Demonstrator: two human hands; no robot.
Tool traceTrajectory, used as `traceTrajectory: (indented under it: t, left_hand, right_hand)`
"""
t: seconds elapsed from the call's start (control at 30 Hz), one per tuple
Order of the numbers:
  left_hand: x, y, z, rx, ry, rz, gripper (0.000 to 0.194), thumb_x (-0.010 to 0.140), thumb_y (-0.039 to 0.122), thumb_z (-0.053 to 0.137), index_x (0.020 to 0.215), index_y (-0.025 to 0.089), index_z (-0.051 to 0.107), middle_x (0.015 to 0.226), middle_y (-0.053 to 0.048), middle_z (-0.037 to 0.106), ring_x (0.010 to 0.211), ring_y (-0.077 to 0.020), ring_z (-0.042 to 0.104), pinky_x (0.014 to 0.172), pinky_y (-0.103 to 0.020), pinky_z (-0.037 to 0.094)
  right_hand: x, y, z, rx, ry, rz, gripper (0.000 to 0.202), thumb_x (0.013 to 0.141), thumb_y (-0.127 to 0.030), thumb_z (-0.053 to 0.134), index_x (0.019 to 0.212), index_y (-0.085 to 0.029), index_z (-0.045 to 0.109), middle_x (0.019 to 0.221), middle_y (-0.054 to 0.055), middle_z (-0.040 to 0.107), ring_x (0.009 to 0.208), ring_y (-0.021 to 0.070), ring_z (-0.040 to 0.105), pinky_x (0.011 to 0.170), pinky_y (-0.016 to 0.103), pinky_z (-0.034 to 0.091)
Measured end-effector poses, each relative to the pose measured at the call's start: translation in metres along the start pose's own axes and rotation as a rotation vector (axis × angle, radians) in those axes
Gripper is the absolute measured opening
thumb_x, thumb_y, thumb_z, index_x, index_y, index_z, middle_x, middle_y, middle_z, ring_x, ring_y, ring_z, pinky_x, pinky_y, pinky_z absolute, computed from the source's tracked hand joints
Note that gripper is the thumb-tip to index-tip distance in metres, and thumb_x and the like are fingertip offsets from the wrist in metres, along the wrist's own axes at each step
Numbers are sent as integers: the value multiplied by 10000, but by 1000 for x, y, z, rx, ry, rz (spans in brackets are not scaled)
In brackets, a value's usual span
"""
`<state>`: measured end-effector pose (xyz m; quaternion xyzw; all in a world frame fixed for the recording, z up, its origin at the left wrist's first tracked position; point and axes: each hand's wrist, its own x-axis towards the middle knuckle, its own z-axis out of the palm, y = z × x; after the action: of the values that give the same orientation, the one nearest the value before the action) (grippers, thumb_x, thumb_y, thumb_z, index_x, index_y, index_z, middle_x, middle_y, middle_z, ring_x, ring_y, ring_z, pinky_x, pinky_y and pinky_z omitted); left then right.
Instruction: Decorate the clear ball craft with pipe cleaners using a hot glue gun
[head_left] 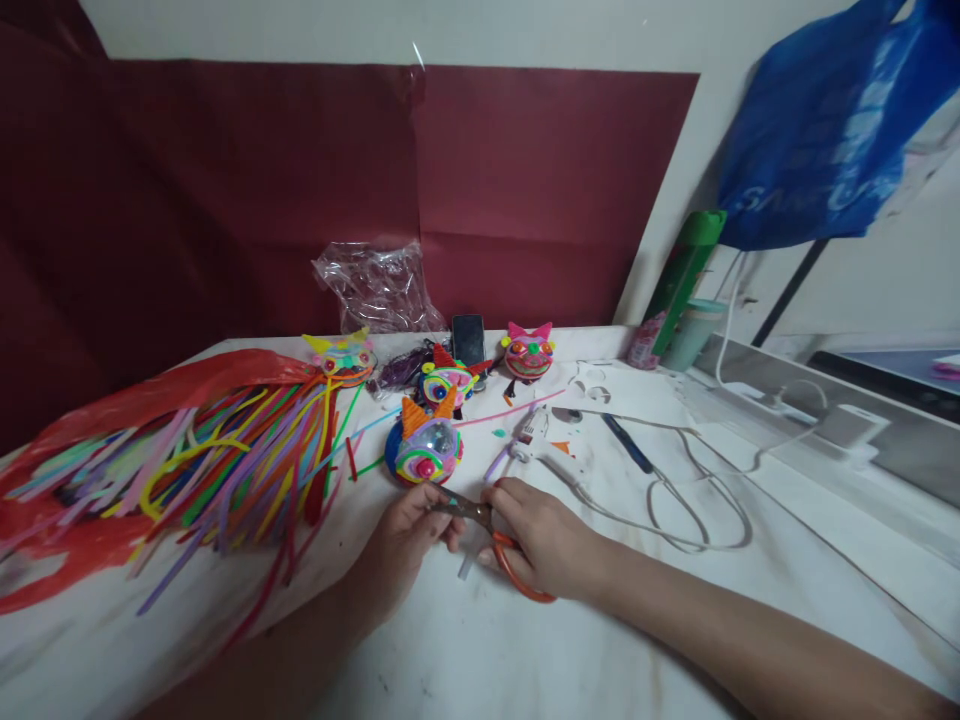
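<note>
Orange-handled scissors [517, 572] are in my right hand [544, 535], their blades pointing left toward my left hand [401, 550]. My left hand's fingers are pinched together at the blade tips, around a tiny greenish piece [452, 502] that is hard to make out. Just beyond the blades sits a round decorated head [427, 445] with orange ears and a pink nose. Behind it is another colourful head [446, 382] with red ears. A white glue gun [544, 445] lies beyond my right hand, near a short purple stick [496, 462].
Many coloured pipe cleaners [225, 450] lie on a red plastic bag [56, 540] at left. Further back are a pink-eared head [529, 352], a phone [469, 338] and clear wrap [379, 285]. A blue-handled tool [628, 443] and looped cable [739, 525] lie right.
</note>
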<state>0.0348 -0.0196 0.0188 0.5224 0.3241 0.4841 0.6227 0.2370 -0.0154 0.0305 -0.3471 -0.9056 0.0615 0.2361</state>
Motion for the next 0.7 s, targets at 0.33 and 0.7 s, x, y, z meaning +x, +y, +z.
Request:
traceTrajectory:
  t: [0.33,0.7]
  left_hand:
    - [-1,-4,-3,133,-43,59,301,800,442,619,714,169,525,620,17,573,568,-106,475,600,-266,356]
    - [1,-2,-4,166,115,-17,193,753,359,598,742,175,543,510,46,511,504,-100,416,558,-257,317]
  right_hand:
    - [-3,1,2,34,-9,-53,212,907,-388,436,832,-192,468,737,72,596,639,183,544,583,272,424]
    - [-3,5,-8,299,196,153,213,913,-416,455,836,-217,445,601,-35,474,505,119,424,494,230,363]
